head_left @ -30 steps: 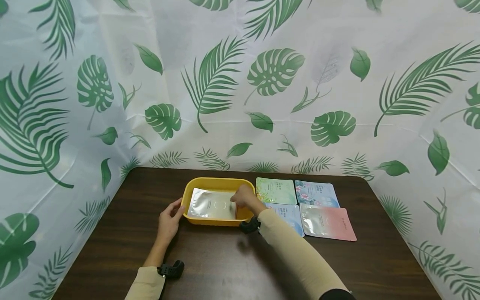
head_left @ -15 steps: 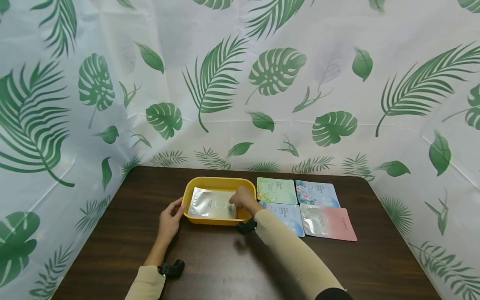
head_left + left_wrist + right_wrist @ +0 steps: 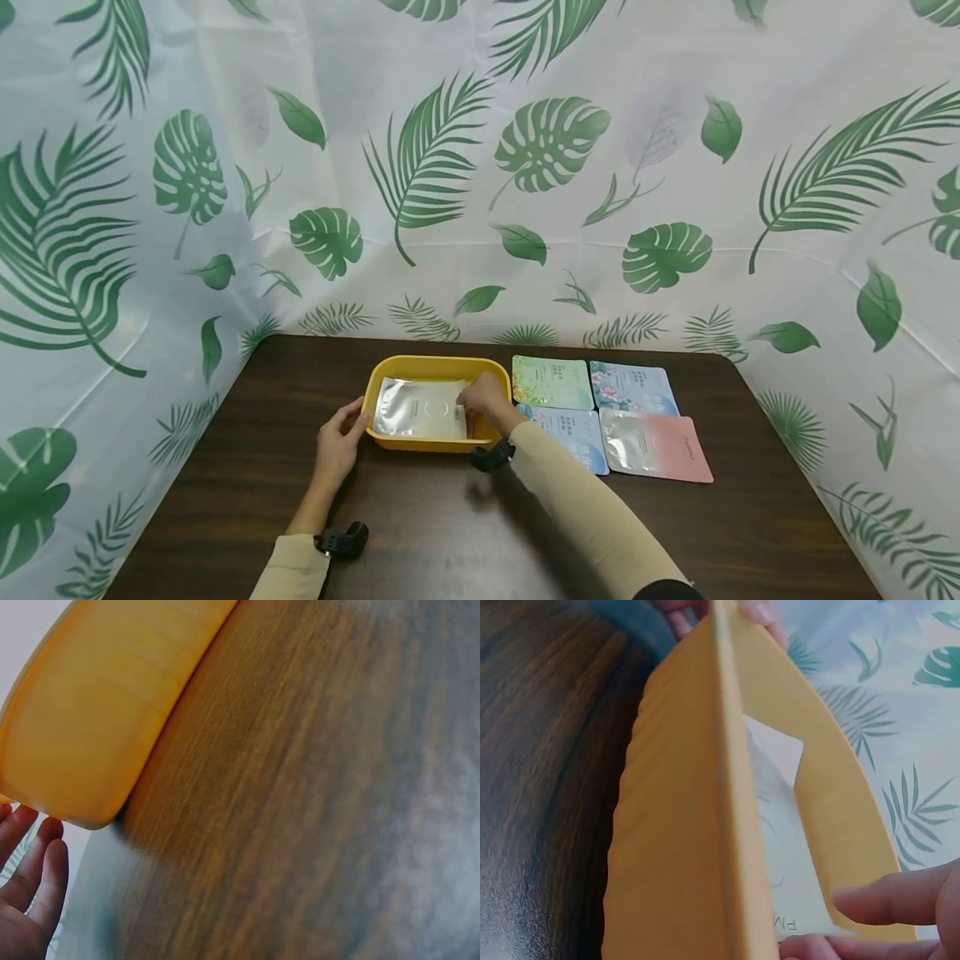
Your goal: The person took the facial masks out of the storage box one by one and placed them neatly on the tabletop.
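Observation:
A silver-white sheet mask packet [image 3: 420, 410] lies flat inside the yellow plastic basket [image 3: 442, 361]. My right hand [image 3: 484, 395] reaches into the basket's right half and pinches the packet's right end. In the right wrist view the thumb [image 3: 877, 900] is at the packet's edge, with the other fingertips [image 3: 810, 948] just under that end. My left hand [image 3: 337, 440] touches the left end of the basket, its fingers [image 3: 54, 877] fairly straight at the rim in the left wrist view.
Right of the basket lie a green packet [image 3: 551, 382], a blue flowered packet [image 3: 633, 387], a light blue packet [image 3: 573, 433] partly behind the right sleeve, and a pink-and-silver packet [image 3: 656, 446]. A leaf-print cloth [image 3: 450, 167] stands behind the dark wooden table [image 3: 420, 525].
The packet in the basket has shifted slightly left, along with my right hand. My left hand has stayed at the basket's left end.

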The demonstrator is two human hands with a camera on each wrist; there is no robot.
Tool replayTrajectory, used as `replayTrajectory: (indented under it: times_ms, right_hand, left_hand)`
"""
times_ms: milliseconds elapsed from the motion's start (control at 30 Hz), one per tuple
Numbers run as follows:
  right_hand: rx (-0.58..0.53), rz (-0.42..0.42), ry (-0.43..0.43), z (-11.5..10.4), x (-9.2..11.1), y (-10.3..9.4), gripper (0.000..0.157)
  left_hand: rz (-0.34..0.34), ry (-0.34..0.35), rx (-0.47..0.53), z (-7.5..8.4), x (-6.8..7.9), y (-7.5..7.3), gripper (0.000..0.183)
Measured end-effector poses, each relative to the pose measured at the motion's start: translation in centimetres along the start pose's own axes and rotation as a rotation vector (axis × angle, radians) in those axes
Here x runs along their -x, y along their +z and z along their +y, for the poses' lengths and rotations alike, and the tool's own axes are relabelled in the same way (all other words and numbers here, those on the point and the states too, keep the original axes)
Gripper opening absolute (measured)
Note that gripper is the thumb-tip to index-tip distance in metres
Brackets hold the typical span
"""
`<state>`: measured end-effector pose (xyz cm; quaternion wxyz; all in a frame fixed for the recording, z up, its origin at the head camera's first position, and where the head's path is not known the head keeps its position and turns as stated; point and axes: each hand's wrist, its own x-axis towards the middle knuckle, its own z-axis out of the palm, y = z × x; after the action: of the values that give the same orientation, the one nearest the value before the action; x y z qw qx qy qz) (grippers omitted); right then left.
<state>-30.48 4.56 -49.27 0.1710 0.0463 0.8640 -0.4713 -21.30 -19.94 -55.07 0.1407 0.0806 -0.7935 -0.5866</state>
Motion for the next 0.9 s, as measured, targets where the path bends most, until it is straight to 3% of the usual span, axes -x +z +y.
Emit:
replayTrajectory:
  times_ms: [133, 333, 467, 600, 900]
  right_hand:
    - [-0.029, -0.002, 0.004, -0.03, 0.25, -0.03, 0.019]
    - [0.131, 0.008, -0.03, -0.38, 0.6, 0.28, 0.041]
    - [0.19, -0.017, -0.056, -0.32, 0.74, 0.64, 0.048]
    - [0.213, -0.001, -0.07, -0.07, 0.73, 0.85, 0.045]
    - [0.109, 0.113, -0.104, 0.24, 0.58, 0.83, 0.022]
  left_hand:
    - [0.009, 0.003, -0.01, 0.08, -0.02, 0.02, 0.038]
    - [0.014, 0.001, -0.032, 0.0, -0.12, 0.06, 0.037]
    - [0.015, -0.006, -0.038, 0.0, -0.06, 0.05, 0.037]
    - [0.005, -0.006, -0.039, -0.01, -0.02, 0.04, 0.037]
    - [-0.001, -0.012, -0.033, 0.07, 0.0, 0.02, 0.039]
